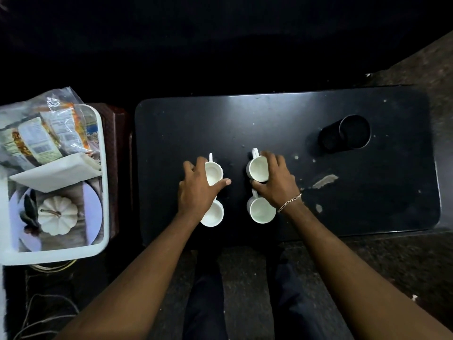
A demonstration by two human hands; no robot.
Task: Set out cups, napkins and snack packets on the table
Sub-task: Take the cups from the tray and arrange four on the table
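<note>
1. We see four white cups on the dark table (269, 114), two columns of two near its middle: far left cup (213, 172), near left cup (213, 214), far right cup (257, 170) and near right cup (261, 210).
2. The left hand (196, 190) wraps the far left cup, fingers at its 9 o'clock side and thumb across its 5 o'clock edge; the grip is closed on that cup. The wrist covers part of the near left cup.
3. The right hand (277, 180), with a bracelet (289, 201) at the wrist, closes its grip on the far right cup, fingers at the 3 o'clock side and thumb under the 6 o'clock edge. The handle points toward 12 o'clock.
4. We cannot tell whether the two held cups rest on the table or are just lifted.
5. A dark cylindrical holder (348, 136) stands alone at 2 o'clock on the table, well apart from the cups.
6. At 9 o'clock, off the table, a white tray (104, 168) holds the snack packets (44, 138) in a clear bag and the napkins (58, 175) leaning below them.
7. We judge the cup stage nearly done, with only positioning left. Napkins and snack packets are not yet set out, so most of the task remains.
</note>
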